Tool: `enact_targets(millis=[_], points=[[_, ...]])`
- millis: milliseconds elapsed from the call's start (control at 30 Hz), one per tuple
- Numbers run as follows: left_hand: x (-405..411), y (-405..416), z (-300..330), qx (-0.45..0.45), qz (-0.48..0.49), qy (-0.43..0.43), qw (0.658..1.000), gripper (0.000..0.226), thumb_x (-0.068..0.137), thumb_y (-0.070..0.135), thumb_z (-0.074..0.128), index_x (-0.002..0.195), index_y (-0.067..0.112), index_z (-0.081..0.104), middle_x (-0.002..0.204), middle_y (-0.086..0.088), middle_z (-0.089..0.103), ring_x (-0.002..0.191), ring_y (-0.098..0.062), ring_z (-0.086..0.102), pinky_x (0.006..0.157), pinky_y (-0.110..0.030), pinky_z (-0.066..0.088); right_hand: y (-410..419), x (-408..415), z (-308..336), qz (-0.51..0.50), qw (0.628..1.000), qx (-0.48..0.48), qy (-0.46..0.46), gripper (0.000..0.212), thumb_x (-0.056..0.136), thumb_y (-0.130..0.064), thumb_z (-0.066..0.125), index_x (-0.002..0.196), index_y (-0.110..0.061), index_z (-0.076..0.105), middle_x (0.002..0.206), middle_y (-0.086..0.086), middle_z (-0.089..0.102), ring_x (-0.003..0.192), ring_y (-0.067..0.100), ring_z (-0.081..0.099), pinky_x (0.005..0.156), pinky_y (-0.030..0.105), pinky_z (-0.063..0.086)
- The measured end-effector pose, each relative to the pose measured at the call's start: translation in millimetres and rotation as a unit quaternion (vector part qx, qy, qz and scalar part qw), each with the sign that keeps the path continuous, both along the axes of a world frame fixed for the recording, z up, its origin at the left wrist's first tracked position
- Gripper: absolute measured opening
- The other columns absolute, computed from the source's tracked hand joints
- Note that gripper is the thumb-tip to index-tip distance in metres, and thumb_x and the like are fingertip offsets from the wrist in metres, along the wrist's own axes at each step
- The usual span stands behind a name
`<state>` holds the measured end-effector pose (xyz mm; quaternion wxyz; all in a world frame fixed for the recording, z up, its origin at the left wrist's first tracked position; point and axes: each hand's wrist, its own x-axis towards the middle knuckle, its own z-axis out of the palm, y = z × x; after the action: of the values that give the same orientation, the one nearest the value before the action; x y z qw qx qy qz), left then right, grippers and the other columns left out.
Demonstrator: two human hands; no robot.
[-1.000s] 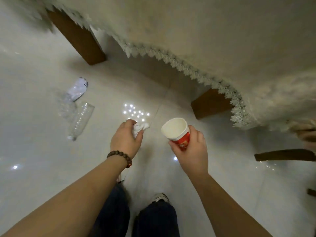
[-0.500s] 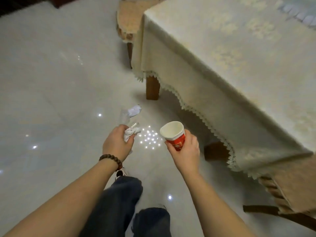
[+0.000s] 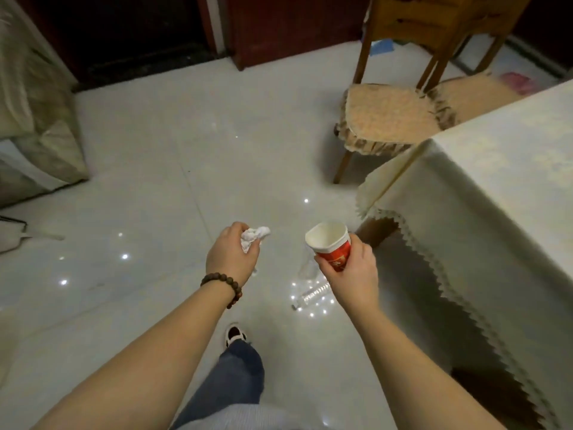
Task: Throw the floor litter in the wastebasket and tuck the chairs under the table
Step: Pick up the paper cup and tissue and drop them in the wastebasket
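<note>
My left hand [image 3: 231, 257], with a bead bracelet on the wrist, is shut on a crumpled white tissue [image 3: 253, 237]. A red paper cup [image 3: 329, 246] with a white inside is gripped upright in my right hand [image 3: 352, 273]. Below the cup, a clear plastic bottle [image 3: 311, 297] lies on the white tile floor, with another clear plastic piece [image 3: 305, 268] just above it. A wooden chair [image 3: 387, 113] with a tan cushion stands pulled out at the far corner of the table [image 3: 496, 193], which wears a cream lace-edged cloth. No wastebasket is in view.
Cloth-covered furniture [image 3: 34, 125] stands at the far left, with a thin metal frame [image 3: 12, 234] on the floor beside it. Dark wooden doors [image 3: 279, 23] line the back wall. My leg and shoe [image 3: 234, 335] are below my hands.
The view has risen from the floor to the room as I straightened up. Both hands kept their hold on the tissue and cup. The bottles now lie below my right hand.
</note>
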<state>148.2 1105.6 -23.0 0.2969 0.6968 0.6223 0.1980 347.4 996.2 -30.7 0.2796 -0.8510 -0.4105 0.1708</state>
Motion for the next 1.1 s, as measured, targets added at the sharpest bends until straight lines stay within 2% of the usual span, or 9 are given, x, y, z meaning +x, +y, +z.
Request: enact_targets(millis=[167, 267, 467, 667, 767, 933, 1100], points=[[-51.9, 106.7, 21.5, 0.011, 0.006, 0.011, 1.000, 0.015, 0.084, 0.036, 0.060, 0.094, 0.027, 0.054, 0.091, 0.006, 0.055, 0.073, -0.016, 0.051, 0.056, -0.025, 0.034, 114.9, -44.4, 19.6, 0.023, 0.999, 0.027, -0.005, 0.078, 0.071, -0.057, 0.072, 0.132, -0.023, 0.039, 0.120, 0.003, 0.051, 0.110, 0.023, 0.050, 0.093, 0.041, 0.046], [-64.4, 161.6, 32.1, 0.020, 0.013, 0.004, 1.000, 0.016, 0.084, 0.036, 0.061, 0.095, 0.026, 0.055, 0.092, 0.005, 0.054, 0.075, -0.016, 0.050, 0.060, -0.026, 0.035, 167.3, -51.7, 27.0, 0.031, 0.999, 0.038, -0.013, 0.077, 0.071, -0.056, 0.072, 0.131, -0.021, 0.041, 0.118, 0.005, 0.052, 0.108, 0.026, 0.051, 0.091, 0.043, 0.047], [-50.7, 258.3, 33.6, 0.020, 0.007, -0.013, 1.000, 0.016, 0.087, 0.038, 0.058, 0.097, 0.027, 0.054, 0.097, 0.006, 0.054, 0.077, -0.015, 0.055, 0.059, -0.026, 0.038, 263.3, -37.0, 29.4, 0.029, 0.998, 0.031, -0.037, 0.078, 0.071, -0.060, 0.070, 0.132, -0.023, 0.039, 0.121, 0.004, 0.052, 0.109, 0.024, 0.051, 0.092, 0.043, 0.048], [-9.0, 379.3, 18.9, 0.026, -0.020, -0.014, 0.999, 0.019, 0.087, 0.038, 0.058, 0.100, 0.025, 0.054, 0.096, 0.004, 0.056, 0.076, -0.015, 0.056, 0.055, -0.024, 0.038, 379.2, 1.7, 15.2, 0.022, 0.999, 0.028, -0.033, 0.078, 0.072, -0.059, 0.070, 0.133, -0.024, 0.036, 0.123, 0.004, 0.050, 0.108, 0.023, 0.051, 0.092, 0.045, 0.049], [21.0, 461.7, 14.9, 0.026, -0.033, -0.002, 0.999, 0.019, 0.087, 0.038, 0.058, 0.101, 0.025, 0.054, 0.097, 0.004, 0.056, 0.077, -0.016, 0.055, 0.060, -0.026, 0.041, 454.0, 32.2, 8.4, 0.018, 0.999, 0.029, -0.035, 0.078, 0.071, -0.058, 0.071, 0.132, -0.021, 0.039, 0.121, 0.006, 0.052, 0.106, 0.024, 0.050, 0.090, 0.043, 0.049], [84.3, 607.0, 29.7, 0.018, -0.019, -0.006, 1.000, 0.023, 0.085, 0.032, 0.060, 0.106, 0.022, 0.056, 0.106, -0.001, 0.059, 0.088, -0.022, 0.057, 0.073, -0.034, 0.049, 595.1, 97.6, 23.5, 0.011, 0.999, 0.023, -0.041, 0.075, 0.072, -0.058, 0.071, 0.129, -0.019, 0.042, 0.116, 0.009, 0.053, 0.103, 0.029, 0.052, 0.087, 0.048, 0.047], [155.6, 719.9, 52.7, 0.023, -0.043, -0.024, 0.999, 0.020, 0.086, 0.032, 0.059, 0.103, 0.022, 0.056, 0.103, 0.000, 0.058, 0.086, -0.022, 0.057, 0.072, -0.034, 0.049, 707.3, 158.4, 46.1, -0.018, 0.998, 0.038, -0.044, 0.077, 0.072, -0.057, 0.071, 0.131, -0.017, 0.043, 0.119, 0.009, 0.053, 0.106, 0.028, 0.052, 0.089, 0.045, 0.049]])
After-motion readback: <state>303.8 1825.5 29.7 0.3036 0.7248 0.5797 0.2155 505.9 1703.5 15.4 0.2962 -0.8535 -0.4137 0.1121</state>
